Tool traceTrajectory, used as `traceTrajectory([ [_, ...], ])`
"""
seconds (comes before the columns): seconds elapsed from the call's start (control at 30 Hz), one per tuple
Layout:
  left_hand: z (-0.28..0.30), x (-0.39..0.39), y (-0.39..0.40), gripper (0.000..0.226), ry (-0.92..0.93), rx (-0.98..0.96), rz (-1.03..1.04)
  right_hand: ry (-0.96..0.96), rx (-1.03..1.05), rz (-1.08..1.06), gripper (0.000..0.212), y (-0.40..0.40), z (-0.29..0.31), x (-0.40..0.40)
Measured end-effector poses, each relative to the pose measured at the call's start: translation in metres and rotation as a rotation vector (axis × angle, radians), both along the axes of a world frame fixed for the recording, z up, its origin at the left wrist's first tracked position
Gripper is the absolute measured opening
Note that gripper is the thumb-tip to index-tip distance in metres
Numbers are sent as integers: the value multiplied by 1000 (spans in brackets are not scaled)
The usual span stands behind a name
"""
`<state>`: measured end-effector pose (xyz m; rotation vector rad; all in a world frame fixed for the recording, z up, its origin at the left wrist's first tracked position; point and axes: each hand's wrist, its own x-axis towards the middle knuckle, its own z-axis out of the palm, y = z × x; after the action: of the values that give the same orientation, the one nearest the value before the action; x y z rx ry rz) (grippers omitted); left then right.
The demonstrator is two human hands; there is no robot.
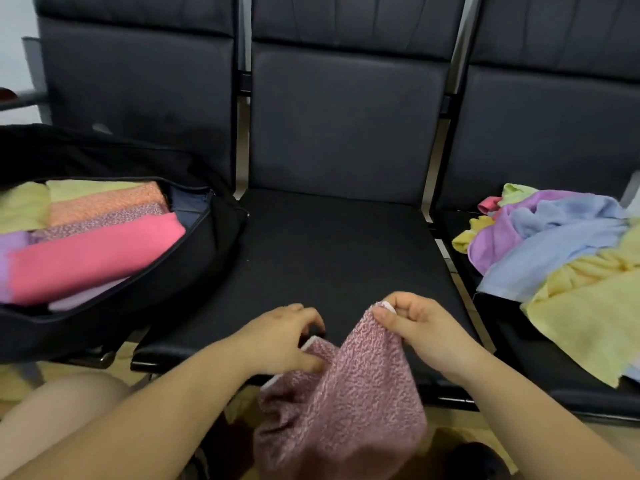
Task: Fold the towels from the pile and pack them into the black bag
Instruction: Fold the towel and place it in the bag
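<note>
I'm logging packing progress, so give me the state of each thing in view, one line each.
black bag: unzipped, lying open on the left seat, folded towels inside.
mauve towel: unfolded, hanging in front of the middle seat.
right hand: pinches one corner of the mauve towel.
left hand: fingers curled on the towel's other edge.
towel pile: loose, unfolded, on the right seat.

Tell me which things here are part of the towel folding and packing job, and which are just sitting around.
Part of the job:
- mauve towel, pinched by the right hand and the left hand
- pile of unfolded towels on the right seat
- black bag, open
- folded towels inside the bag

Just there:
- middle seat
- chair backs
</note>
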<state>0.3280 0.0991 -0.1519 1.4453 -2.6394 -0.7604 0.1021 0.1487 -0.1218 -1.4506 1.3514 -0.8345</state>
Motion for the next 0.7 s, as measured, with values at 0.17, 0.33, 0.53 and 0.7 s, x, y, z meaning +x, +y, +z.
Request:
traceTrajectory([
  [0.17,3,-10,-1,19,115,14,-7,-71,8,76,17,6,9,-14],
  [0.33,28,-3,2,11,588,248,135,-65,98,221,41,14,20,-33],
  [0.53,52,-24,18,23,784,255,64,-38,172,199,62,11,6,-1],
  [0.7,61,-18,13,7,790,216,44,-32,187,228,41,13,20,1],
])
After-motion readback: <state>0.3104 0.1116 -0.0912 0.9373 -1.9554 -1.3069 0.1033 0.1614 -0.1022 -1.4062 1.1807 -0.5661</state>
